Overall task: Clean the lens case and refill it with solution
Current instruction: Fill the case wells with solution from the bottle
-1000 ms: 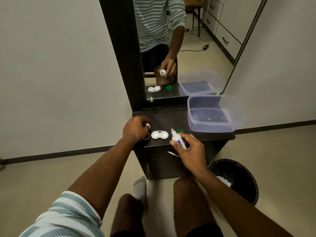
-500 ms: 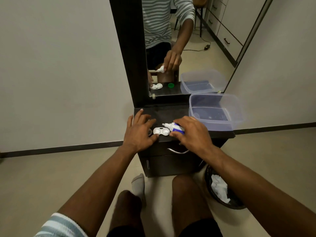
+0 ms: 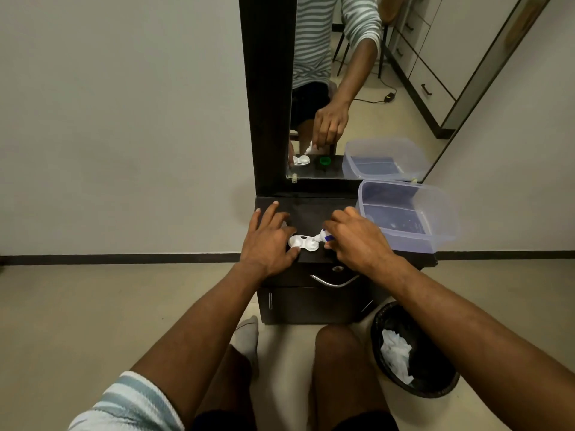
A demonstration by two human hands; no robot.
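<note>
A white two-well lens case lies open near the front edge of the dark cabinet top. My left hand rests flat beside it, thumb and forefinger touching the case's left well, fingers spread. My right hand grips a small white solution bottle with a blue label, tipped sideways so its nozzle points at the right well. A green cap shows only in the mirror; on the cabinet my right hand hides it.
A clear plastic tub stands at the cabinet's right end. A tall mirror rises behind. A black bin with crumpled tissue sits on the floor at right. My knees are below the cabinet drawer handle.
My right hand has tipped the bottle from upright to sideways over the right well. My left hand let go of a small cap and spread flat against the case.
</note>
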